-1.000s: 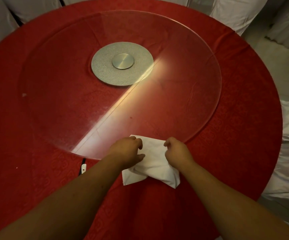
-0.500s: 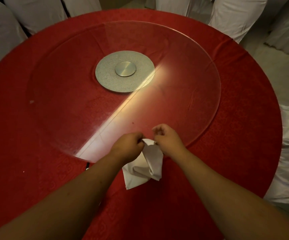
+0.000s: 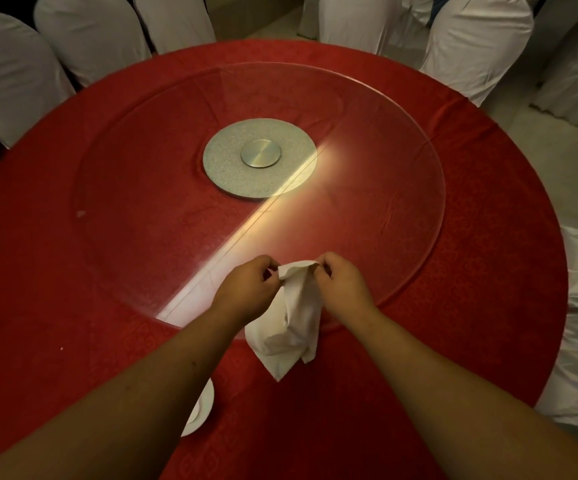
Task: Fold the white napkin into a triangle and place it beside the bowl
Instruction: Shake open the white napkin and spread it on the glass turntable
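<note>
Both hands, left hand (image 3: pixel 246 292) and right hand (image 3: pixel 344 289), pinched the unfolded white napkin's (image 3: pixel 289 327) top edge; what looked like the bowl (image 3: pixel 201 408) sat left of it; folding and placing remained.

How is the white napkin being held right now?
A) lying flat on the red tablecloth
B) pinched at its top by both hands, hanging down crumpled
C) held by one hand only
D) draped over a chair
B: the left hand and right hand both pinch the top of the napkin, which hangs bunched beneath them.
</note>
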The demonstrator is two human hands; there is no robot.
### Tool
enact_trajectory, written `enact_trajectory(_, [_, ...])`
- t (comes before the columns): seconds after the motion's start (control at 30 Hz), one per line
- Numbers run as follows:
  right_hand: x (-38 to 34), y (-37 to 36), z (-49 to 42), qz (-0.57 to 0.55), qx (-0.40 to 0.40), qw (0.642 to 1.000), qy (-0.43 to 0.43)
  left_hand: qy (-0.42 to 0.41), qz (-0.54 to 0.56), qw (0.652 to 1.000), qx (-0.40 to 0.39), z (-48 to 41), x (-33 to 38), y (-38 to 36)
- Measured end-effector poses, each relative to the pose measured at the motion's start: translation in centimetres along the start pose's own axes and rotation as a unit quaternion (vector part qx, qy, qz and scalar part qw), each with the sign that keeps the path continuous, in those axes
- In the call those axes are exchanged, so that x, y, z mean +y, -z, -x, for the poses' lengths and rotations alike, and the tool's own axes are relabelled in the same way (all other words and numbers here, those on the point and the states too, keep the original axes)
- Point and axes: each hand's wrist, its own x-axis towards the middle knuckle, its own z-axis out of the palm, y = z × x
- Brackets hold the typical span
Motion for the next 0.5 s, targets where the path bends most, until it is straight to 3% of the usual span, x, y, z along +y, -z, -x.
enact_trajectory(0.1, [-2.7,1.7,-0.9,-0.009,0.05,0.998,0.033,-0.021,0.002,0.999,0.038,0.2,1.3,1.4])
enact_trajectory(0.3, [-9.6,5.9,-2.9,-0.06,0.197,0.974,0.094,-0.066,0.044,0.966,0.246,-0.4,5.9,6.1])
enact_trajectory(0.37, [-11.7,6.9,-3.0,-0.071,0.246,0.959,0.123,-0.083,0.085,0.953,0.279,-0.5,7.9,7.9])
enact_trajectory(0.43, [-12.9,6.9,-2.7,-0.082,0.24,0.955,0.151,-0.077,0.171,0.954,0.234,-0.7,9.8,9.2])
enact_trajectory(0.5, [-13.2,5.9,-2.1,-0.081,0.181,0.965,0.17,-0.053,0.279,0.95,0.129,-0.9,11.0,9.6])
